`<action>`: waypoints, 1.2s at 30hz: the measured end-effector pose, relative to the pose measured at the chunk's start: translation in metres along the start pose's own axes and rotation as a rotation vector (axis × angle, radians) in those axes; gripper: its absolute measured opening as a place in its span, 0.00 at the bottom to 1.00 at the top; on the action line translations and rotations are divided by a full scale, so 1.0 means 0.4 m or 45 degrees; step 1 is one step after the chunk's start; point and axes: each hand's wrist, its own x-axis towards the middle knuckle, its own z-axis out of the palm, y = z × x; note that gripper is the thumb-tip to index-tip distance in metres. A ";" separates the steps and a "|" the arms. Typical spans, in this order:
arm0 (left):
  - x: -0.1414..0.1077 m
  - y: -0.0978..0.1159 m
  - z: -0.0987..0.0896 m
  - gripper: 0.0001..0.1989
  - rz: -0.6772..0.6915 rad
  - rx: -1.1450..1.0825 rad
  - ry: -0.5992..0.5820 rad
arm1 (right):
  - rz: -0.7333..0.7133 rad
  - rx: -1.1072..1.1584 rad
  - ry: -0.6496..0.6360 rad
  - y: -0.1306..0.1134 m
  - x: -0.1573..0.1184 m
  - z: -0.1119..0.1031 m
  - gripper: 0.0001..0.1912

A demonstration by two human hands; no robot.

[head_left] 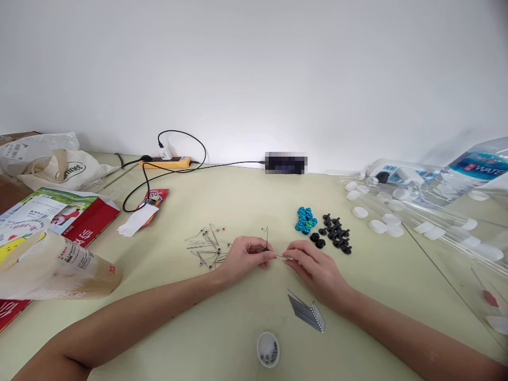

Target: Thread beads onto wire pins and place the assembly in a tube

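Observation:
My left hand (246,255) is closed in a pinch on a thin bent metal rod (267,236), whose hooked end sticks up above the fingers. A small dark piece sits on the rod at the fingertips, partly hidden. To its right my right hand (317,269) has thumb and fingers closed on the rod's other end. Beside my left hand lies a loose pile of bent rods with small coloured ends (206,248). Below my right hand is a neat row of bent metal rods (307,313). A white cup (260,359) nearer me contains several small metal pieces.
Turquoise knob-like parts (305,219) and black flanged parts (337,233) lie beyond my right hand. White caps (378,226) and clear plastic tubing spread at right. A drink cup (91,272) leans in at left. An orange power strip (174,162) and dark device (286,163) stand by the wall.

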 end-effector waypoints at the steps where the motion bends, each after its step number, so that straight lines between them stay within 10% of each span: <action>1: 0.001 0.000 -0.001 0.13 -0.004 0.002 -0.007 | -0.002 -0.044 0.022 0.001 -0.002 0.002 0.09; 26: 0.000 -0.023 0.005 0.11 -0.054 -0.211 -0.090 | -0.018 0.161 -0.084 0.008 0.004 -0.007 0.13; 36: 0.008 0.000 -0.006 0.07 0.070 -0.136 0.195 | 0.088 0.113 -0.021 0.001 0.012 -0.011 0.09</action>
